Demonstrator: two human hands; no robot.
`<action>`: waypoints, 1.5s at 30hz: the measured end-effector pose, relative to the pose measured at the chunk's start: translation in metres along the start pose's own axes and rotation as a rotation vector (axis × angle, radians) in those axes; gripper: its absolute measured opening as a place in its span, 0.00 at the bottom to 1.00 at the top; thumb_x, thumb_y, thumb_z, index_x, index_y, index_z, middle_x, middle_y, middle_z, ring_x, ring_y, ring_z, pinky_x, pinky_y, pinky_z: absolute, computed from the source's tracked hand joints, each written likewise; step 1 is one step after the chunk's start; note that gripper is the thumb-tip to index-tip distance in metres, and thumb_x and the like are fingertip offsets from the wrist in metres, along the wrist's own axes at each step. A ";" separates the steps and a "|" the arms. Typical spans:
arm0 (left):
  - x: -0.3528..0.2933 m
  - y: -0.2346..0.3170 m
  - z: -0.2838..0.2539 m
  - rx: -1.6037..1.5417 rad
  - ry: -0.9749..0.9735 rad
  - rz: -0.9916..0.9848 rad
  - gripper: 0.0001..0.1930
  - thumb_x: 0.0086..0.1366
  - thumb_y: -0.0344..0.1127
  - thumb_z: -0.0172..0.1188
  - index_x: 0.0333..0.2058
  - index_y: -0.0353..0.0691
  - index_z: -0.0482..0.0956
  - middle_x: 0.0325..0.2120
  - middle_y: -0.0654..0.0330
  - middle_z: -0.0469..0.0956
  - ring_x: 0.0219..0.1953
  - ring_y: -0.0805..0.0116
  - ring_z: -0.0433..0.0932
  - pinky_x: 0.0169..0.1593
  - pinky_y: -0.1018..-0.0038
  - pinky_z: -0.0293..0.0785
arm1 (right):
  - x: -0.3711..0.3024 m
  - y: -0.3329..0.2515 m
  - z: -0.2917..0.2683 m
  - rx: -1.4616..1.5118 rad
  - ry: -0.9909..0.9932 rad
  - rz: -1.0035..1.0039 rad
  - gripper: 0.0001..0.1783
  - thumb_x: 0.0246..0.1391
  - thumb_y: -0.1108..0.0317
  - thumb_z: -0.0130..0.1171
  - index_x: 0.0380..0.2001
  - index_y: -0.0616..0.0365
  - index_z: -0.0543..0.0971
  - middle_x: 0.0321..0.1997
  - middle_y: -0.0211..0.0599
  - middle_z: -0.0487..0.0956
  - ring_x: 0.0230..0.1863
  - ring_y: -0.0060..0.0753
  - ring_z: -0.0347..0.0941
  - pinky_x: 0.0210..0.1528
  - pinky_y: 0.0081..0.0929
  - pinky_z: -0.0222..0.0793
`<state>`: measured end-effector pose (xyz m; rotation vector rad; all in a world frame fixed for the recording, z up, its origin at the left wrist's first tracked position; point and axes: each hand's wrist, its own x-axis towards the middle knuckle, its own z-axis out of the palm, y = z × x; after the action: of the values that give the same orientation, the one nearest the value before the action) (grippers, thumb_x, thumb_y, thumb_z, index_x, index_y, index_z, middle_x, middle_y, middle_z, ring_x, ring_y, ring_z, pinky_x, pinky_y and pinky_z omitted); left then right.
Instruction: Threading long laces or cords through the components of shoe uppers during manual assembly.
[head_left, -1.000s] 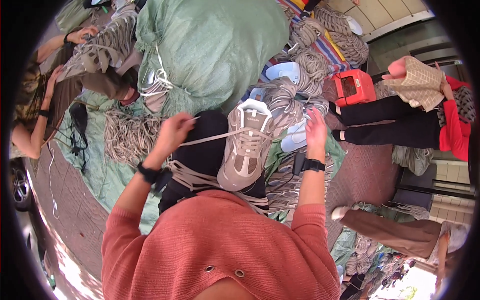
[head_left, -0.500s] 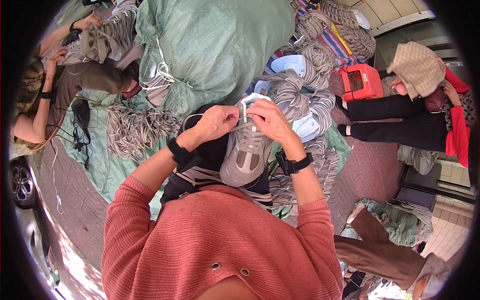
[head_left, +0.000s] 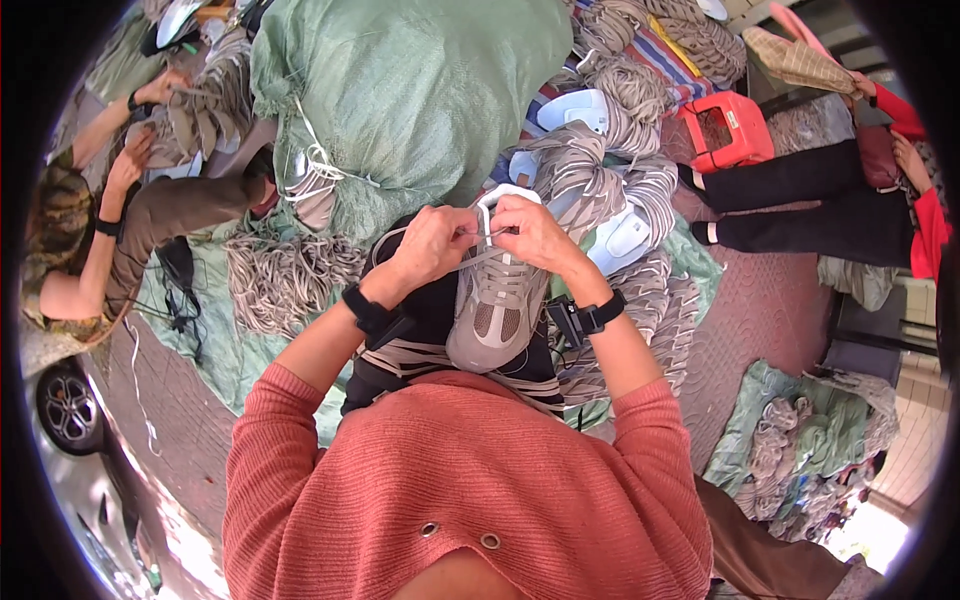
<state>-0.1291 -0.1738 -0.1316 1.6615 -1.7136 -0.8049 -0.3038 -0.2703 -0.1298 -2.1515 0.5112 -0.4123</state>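
Observation:
A grey-beige sneaker (head_left: 497, 305) rests on my lap with its toe toward me. Flat laces are threaded across its tongue. My left hand (head_left: 437, 243) pinches a shoelace (head_left: 474, 258) at the upper left of the shoe's opening. Opposite it, my right hand (head_left: 535, 232) has its fingers closed on lace at the upper eyelets, close to the left fingertips. Part of the lace loops out to the left behind my left hand. The exact eyelet under my fingers is hidden.
A big green woven sack (head_left: 410, 100) stands ahead. Left of my lap lies a heap of laces (head_left: 290, 280); bundled shoe uppers (head_left: 580, 180) lie on the right, near a red plastic stool (head_left: 728, 135). One person sits left handling uppers; another, in red sleeves, is at right.
My hands have drawn closer together over the shoe's opening, still on the lace. My view has shifted slightly. The person at right has moved the checked cloth item up and away.

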 end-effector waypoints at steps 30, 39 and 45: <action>0.036 0.027 0.016 0.397 0.007 0.345 0.10 0.48 0.37 0.64 0.26 0.43 0.72 0.31 0.60 0.71 0.39 0.59 0.68 0.45 0.64 0.61 | -0.085 -0.009 -0.012 0.231 0.402 0.433 0.13 0.59 0.72 0.46 0.47 0.60 0.69 0.27 0.29 0.77 0.30 0.20 0.70 0.36 0.19 0.64; 0.027 0.003 -0.015 -1.009 0.021 -0.048 0.04 0.56 0.26 0.57 0.29 0.41 0.72 0.28 0.63 0.74 0.34 0.75 0.73 0.40 0.76 0.68 | -0.085 -0.018 -0.003 -0.263 0.473 0.286 0.07 0.54 0.68 0.53 0.38 0.52 0.73 0.25 0.25 0.79 0.27 0.26 0.72 0.36 0.27 0.55; -0.027 -0.078 -0.117 -0.718 0.544 -0.567 0.07 0.55 0.32 0.60 0.32 0.43 0.72 0.25 0.67 0.72 0.30 0.74 0.71 0.36 0.76 0.68 | -0.082 -0.020 0.000 -0.246 0.515 0.325 0.03 0.48 0.65 0.59 0.23 0.47 0.77 0.24 0.19 0.74 0.25 0.25 0.70 0.37 0.29 0.51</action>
<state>0.0115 -0.1496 -0.1199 1.6230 -0.4813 -0.9496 -0.3696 -0.2186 -0.1223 -2.1311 1.2366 -0.7543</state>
